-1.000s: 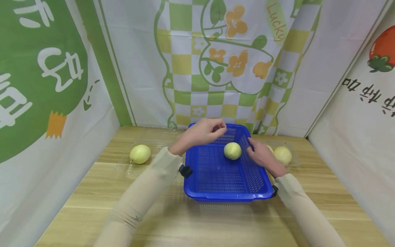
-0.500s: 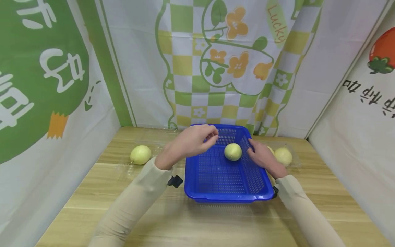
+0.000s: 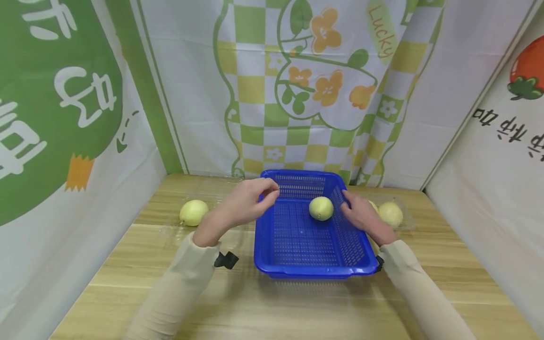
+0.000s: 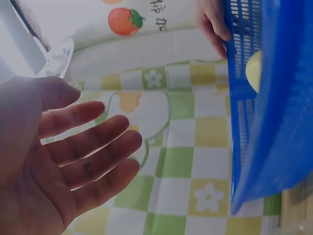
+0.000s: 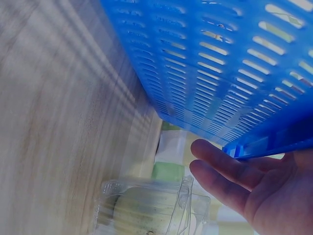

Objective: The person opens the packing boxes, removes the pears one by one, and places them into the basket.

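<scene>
A blue plastic basket (image 3: 303,271) with slotted walls stands at the middle of the table, one pale yellow-green pear (image 3: 321,208) inside near its right wall. My right hand (image 3: 363,215) holds the basket's right rim; in the right wrist view its fingers (image 5: 220,183) lie under the rim, outside the wall. My left hand (image 3: 244,203) hovers by the basket's left rim and holds nothing. Its fingers (image 4: 98,152) are spread and relaxed in the left wrist view. Another pear (image 3: 193,213) lies to the left, on clear plastic packaging.
More pears (image 3: 390,214) sit in a clear plastic box (image 5: 151,208) right of the basket, partly hidden by my right hand and the basket. Behind the wooden table (image 3: 276,311) hangs a checked, flowered curtain (image 3: 293,104). Printed cloth walls close both sides.
My left hand has drawn back left from above the basket toward its left rim. The right hand, the basket and the pears stay in place.
</scene>
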### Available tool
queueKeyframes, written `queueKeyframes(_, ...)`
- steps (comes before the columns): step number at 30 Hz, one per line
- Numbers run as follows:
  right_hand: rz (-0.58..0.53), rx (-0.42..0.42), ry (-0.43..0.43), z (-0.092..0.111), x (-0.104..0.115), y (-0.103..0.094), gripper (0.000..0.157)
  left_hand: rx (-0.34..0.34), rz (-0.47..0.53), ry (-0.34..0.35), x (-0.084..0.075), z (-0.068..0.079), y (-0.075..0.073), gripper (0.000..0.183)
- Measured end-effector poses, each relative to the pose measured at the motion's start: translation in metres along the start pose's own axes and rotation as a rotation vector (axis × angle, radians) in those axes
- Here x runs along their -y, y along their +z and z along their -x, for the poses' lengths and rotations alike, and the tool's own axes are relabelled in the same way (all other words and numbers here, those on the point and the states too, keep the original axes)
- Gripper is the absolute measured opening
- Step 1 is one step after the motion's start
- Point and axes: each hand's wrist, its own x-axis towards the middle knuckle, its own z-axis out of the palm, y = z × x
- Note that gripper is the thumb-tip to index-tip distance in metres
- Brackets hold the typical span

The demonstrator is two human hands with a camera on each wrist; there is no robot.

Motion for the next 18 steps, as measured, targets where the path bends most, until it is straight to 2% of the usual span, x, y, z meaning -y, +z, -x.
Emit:
queueKeyframes(9, -0.005, 0.019, 0.012, 0.000, 0.002, -0.001, 0.053, 0.016, 0.016, -0.137, 0.025, 0.023, -0.014, 0.016)
queueKeyframes(18, -0.010, 0.010, 0.008, 0.001, 0.003, -0.003, 0.052, -0.009, -0.028, -0.281, 0.051, 0.037, -0.042, 0.025)
